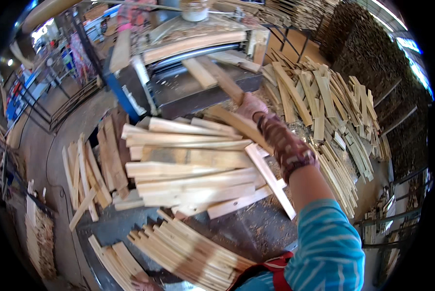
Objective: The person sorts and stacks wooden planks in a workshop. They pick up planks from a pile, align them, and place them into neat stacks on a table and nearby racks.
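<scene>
Wooden plank (223,78), upper centre: right hand (252,105) grips it over machine bed (171,89); central pile (193,157) apparently unprocessed; left hand (145,282), grip unclear.

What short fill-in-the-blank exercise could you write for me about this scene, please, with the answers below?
1. The right hand holds a board made of ____.
2. The left hand shows near the picture's ____ edge.
3. The striped sleeve is mainly ____.

Missing words: wood; lower; blue.
</scene>
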### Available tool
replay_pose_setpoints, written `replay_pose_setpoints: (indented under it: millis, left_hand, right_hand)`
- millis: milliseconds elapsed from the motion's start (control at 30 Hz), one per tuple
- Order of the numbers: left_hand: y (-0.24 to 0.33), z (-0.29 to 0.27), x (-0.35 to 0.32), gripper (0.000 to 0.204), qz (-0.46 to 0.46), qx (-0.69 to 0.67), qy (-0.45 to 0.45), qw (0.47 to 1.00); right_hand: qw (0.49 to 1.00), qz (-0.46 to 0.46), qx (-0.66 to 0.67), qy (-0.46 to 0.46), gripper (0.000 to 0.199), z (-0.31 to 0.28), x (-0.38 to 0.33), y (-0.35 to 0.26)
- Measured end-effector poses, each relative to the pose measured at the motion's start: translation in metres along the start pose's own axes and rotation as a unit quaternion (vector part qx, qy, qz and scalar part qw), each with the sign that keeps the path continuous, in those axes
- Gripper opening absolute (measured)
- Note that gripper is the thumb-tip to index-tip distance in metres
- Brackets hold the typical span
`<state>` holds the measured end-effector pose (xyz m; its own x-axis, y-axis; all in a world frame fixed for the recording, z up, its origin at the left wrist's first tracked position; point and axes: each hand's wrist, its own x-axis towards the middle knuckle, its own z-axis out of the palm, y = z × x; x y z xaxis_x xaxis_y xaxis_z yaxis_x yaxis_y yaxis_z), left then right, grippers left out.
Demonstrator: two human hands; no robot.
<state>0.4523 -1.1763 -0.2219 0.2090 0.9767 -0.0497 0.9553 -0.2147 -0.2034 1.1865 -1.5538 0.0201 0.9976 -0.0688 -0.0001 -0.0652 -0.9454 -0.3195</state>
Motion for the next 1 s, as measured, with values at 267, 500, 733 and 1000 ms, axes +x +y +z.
replay_pose_setpoints:
  millis: [267,500,733,1000]
  left_hand:
    - [0.012,-0.044,-0.003,0.093,-0.047,-0.107,-0.029,0.993]
    - [-0.040,-0.007,0.000,0.094,0.024,-0.081,-0.012,0.996]
    - [-0.009,-0.035,-0.004,0.096,-0.029,-0.108,-0.011,0.994]
    - [-0.033,-0.028,-0.001,0.094,0.075,-0.130,-0.041,0.988]
  right_hand:
    - [0.999,-0.026,-0.013,-0.015,0.046,0.001,-0.043,-0.033]
    - [1.000,0.017,0.012,0.011,0.056,0.050,-0.135,0.064]
    - [0.997,-0.009,-0.054,-0.054,0.052,-0.078,-0.160,0.035]
    - [0.991,-0.102,-0.082,-0.039,0.056,-0.070,-0.196,0.070]
